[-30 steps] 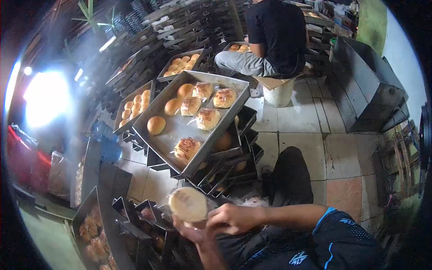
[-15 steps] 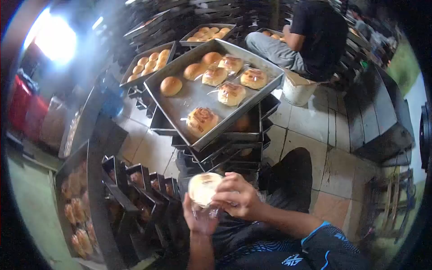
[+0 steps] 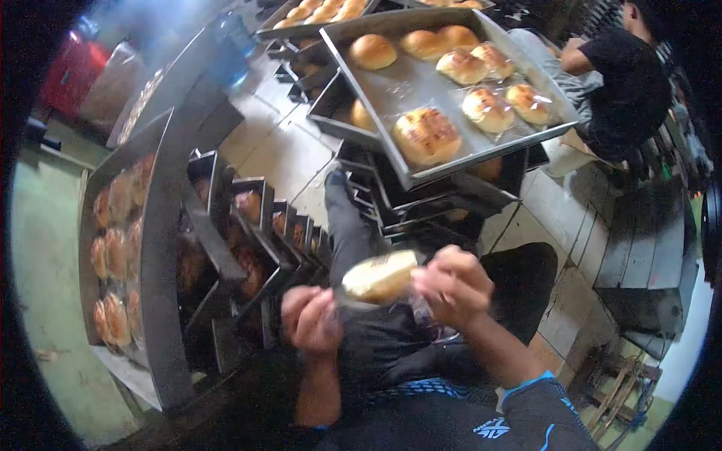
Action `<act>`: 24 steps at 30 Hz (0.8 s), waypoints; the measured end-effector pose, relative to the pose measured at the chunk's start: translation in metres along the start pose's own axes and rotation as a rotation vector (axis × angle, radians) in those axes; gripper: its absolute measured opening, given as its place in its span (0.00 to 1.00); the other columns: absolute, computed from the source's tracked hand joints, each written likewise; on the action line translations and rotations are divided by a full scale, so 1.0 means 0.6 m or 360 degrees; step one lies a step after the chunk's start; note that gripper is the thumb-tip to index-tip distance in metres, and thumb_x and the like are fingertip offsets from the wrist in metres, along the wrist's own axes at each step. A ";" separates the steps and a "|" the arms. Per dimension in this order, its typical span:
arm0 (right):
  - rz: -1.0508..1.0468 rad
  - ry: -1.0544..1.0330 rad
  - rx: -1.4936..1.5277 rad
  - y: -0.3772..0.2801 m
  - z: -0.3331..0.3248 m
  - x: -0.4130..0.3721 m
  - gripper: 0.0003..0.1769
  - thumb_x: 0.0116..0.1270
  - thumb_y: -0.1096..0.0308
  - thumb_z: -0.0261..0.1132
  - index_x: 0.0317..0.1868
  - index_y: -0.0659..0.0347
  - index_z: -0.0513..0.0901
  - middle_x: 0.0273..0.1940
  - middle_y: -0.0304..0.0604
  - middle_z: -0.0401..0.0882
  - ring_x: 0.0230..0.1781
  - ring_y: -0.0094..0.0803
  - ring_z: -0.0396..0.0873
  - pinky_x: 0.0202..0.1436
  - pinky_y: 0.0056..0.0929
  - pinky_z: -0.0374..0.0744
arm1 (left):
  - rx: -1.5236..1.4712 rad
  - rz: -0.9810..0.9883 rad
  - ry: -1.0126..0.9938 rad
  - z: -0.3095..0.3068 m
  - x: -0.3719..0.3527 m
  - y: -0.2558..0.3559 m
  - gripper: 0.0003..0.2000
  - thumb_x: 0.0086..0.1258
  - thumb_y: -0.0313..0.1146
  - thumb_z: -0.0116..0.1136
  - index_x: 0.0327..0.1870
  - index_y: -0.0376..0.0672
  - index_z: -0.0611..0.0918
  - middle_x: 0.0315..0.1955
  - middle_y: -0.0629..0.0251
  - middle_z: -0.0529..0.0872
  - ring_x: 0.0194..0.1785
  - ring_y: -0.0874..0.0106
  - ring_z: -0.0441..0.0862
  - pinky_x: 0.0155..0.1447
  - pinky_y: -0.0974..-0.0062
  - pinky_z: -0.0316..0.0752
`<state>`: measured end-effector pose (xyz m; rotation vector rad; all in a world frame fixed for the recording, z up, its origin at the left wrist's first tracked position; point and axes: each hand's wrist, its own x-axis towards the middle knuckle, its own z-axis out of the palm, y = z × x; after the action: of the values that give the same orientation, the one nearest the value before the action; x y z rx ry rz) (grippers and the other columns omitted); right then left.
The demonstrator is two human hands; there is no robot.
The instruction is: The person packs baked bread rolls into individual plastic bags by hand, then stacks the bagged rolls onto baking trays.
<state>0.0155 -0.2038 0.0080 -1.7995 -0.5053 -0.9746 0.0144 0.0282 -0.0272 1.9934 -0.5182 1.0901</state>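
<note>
Head view, the only one I have. The bun (image 3: 380, 276) sits low in the centre of the frame, in the air above the person's lap, between the two hands. The right hand (image 3: 451, 286) has its fingers (image 3: 430, 276) closed on the bun's right end. The left hand (image 3: 312, 319) is just beside the left end with its fingers curled in tight. I cannot tell whether they pinch anything.

A bit of clear film (image 3: 427, 322) hangs under the right hand. I judge the step in hand to be wrapping the bun, about midway. The next move would call for a steady hold on the bun and a light pull on the thin film, so the soft crumb is not crushed.

The bun is round, seen partly edge-on, with a pale cream face toward me and a browner rim.

Above is the big tray (image 3: 391, 83), tilted on stacked pans (image 3: 421, 199). It holds wrapped buns (image 3: 426, 135) and bare ones (image 3: 372, 51). Left is another tray (image 3: 162, 301) of buns, with upright empty pans (image 3: 256, 203) next to it. A co-worker (image 3: 628, 83) in black sits top right, well apart. The floor (image 3: 278, 150) is tiled.
</note>
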 end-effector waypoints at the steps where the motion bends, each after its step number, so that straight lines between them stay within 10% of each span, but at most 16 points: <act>1: 0.0416 -0.0172 0.0180 0.039 0.024 -0.024 0.07 0.60 0.77 0.74 0.39 0.63 0.89 0.38 0.42 0.81 0.31 0.30 0.82 0.34 0.27 0.82 | 0.0103 -0.0109 -0.0102 0.009 -0.010 -0.023 0.09 0.71 0.35 0.66 0.39 0.38 0.87 0.38 0.61 0.83 0.40 0.64 0.83 0.41 0.69 0.78; 4: 0.0954 -0.0332 0.0426 0.067 0.059 -0.069 0.03 0.64 0.77 0.72 0.38 0.65 0.87 0.38 0.45 0.81 0.32 0.27 0.83 0.35 0.27 0.84 | 0.0067 -0.0258 -0.0175 0.012 -0.052 -0.070 0.08 0.71 0.34 0.67 0.40 0.38 0.88 0.36 0.59 0.84 0.37 0.65 0.83 0.39 0.72 0.78; 7: 0.0683 -0.0281 0.0173 0.064 0.064 -0.089 0.03 0.64 0.70 0.75 0.34 0.58 0.88 0.36 0.44 0.80 0.30 0.31 0.82 0.33 0.28 0.79 | -0.0181 -0.0633 -0.0080 0.008 -0.066 -0.047 0.09 0.73 0.36 0.66 0.36 0.38 0.87 0.34 0.59 0.86 0.35 0.63 0.84 0.40 0.69 0.79; 12: 0.0253 -0.0309 -0.0041 0.095 0.133 -0.054 0.09 0.65 0.64 0.73 0.32 0.59 0.85 0.28 0.42 0.74 0.26 0.33 0.72 0.32 0.28 0.73 | -0.0216 -0.0401 -0.0087 0.079 -0.034 -0.054 0.10 0.74 0.31 0.64 0.32 0.34 0.84 0.28 0.60 0.84 0.31 0.67 0.82 0.37 0.72 0.77; 19: 0.1203 -0.0077 -0.0258 0.039 0.113 -0.123 0.22 0.76 0.67 0.63 0.22 0.63 0.70 0.21 0.40 0.66 0.21 0.26 0.63 0.27 0.32 0.65 | -0.0553 -0.1920 -0.0203 -0.027 -0.071 -0.018 0.06 0.74 0.25 0.63 0.36 0.33 0.87 0.22 0.75 0.80 0.24 0.86 0.72 0.29 0.85 0.63; 22: 0.1554 -0.0396 -0.0215 0.015 0.078 -0.241 0.23 0.77 0.66 0.61 0.21 0.66 0.72 0.20 0.41 0.69 0.21 0.25 0.64 0.27 0.32 0.64 | -0.0033 -0.1765 -0.0492 -0.070 -0.140 0.038 0.06 0.71 0.26 0.66 0.34 0.32 0.86 0.30 0.66 0.87 0.34 0.80 0.81 0.38 0.80 0.76; 24: 0.1814 -0.0766 -0.0205 0.009 0.045 -0.268 0.21 0.76 0.67 0.62 0.22 0.67 0.76 0.20 0.44 0.73 0.20 0.25 0.67 0.26 0.33 0.64 | 0.0210 -0.1077 -0.0561 -0.091 -0.174 0.043 0.06 0.71 0.27 0.66 0.33 0.34 0.86 0.28 0.65 0.86 0.30 0.79 0.82 0.36 0.80 0.76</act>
<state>-0.0651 -0.1676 -0.1294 -1.9978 0.3347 0.2197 -0.0878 0.0545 -0.0859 2.2407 0.0749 0.3657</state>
